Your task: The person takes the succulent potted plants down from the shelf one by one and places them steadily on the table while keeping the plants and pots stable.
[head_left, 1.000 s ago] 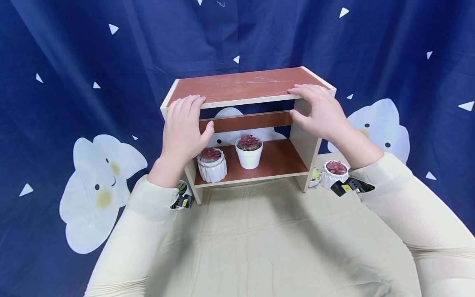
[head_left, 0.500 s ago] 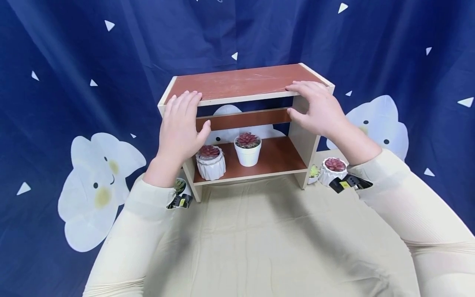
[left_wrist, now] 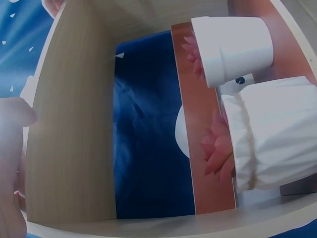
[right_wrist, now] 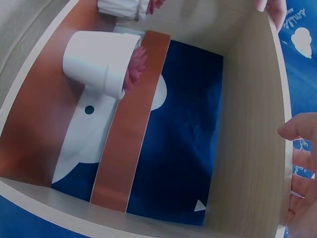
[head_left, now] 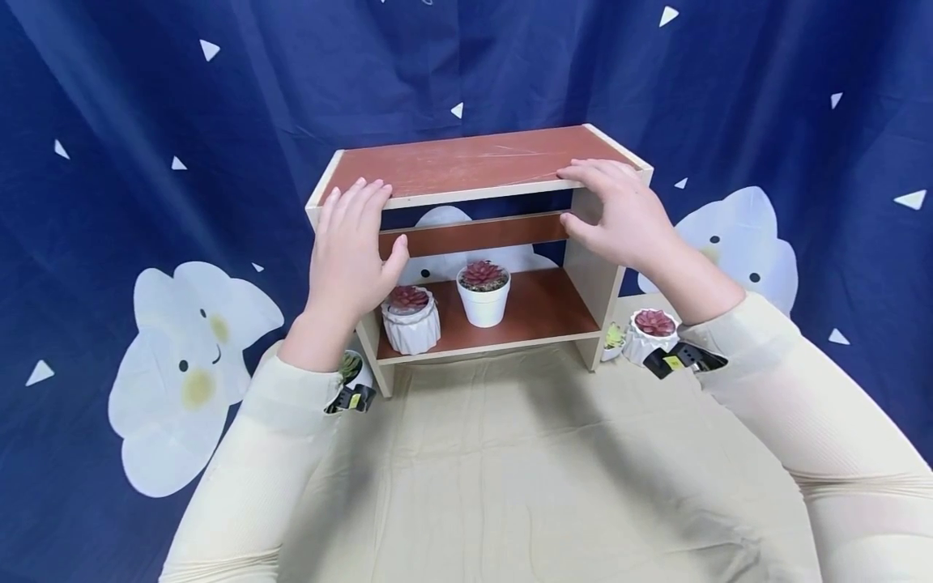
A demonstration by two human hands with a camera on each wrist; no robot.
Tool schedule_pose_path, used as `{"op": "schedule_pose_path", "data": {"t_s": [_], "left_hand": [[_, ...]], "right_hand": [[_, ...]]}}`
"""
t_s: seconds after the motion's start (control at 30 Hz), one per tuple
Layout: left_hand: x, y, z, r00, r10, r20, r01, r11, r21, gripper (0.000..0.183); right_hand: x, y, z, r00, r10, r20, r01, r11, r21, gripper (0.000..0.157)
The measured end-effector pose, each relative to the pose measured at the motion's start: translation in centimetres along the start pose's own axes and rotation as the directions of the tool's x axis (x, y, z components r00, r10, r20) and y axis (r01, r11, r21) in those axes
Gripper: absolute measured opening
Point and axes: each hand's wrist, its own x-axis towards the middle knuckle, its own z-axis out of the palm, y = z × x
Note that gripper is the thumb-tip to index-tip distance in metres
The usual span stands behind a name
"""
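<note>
A small wooden shelf [head_left: 503, 158] with a reddish-brown top and pale edges stands ahead. My left hand [head_left: 350, 247] rests its extended fingers on the left of the top's front edge, thumb spread apart below. Toward the right end, my right hand [head_left: 623, 210] lays its fingers on the same edge, with the thumb [right_wrist: 297, 129] at the front rim in the right wrist view. On the lower board sit a ribbed white pot with a red succulent [head_left: 411, 324] at left and a smooth white pot with another red succulent [head_left: 484, 300] near the middle.
Right of the shelf stand a white pot with a red succulent [head_left: 652, 336] and a small yellow-green plant [head_left: 614, 338]. A green potted plant [head_left: 352, 368] shows partly behind my left wrist. Beige cloth [head_left: 510, 470] covers the table; a blue curtain [head_left: 466, 65] hangs behind.
Both hands keep their places on the shelf's front edge. The whole scene shifts slightly left and up in the head view; the pots stay where they were on the shelf.
</note>
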Motion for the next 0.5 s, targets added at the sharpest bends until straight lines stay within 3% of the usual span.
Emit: {"op": "schedule_pose_path", "data": {"t_s": [0.33, 0.5], "left_hand": [[-1.5, 0.4, 0.2, 0.995, -0.048, -0.085, 0.043, 0.997, -0.061, 0.058], [-2.6, 0.4, 0.6, 0.983, -0.051, -0.176, 0.035, 0.995, -0.094, 0.054]], "right_hand": [[0.0, 0.0, 0.2, 1.000, 0.008, -0.002, -0.008, 1.000, -0.002, 0.056], [0.0, 0.0, 0.4, 1.000, 0.001, -0.007, -0.001, 1.000, -0.003, 0.056]]}}
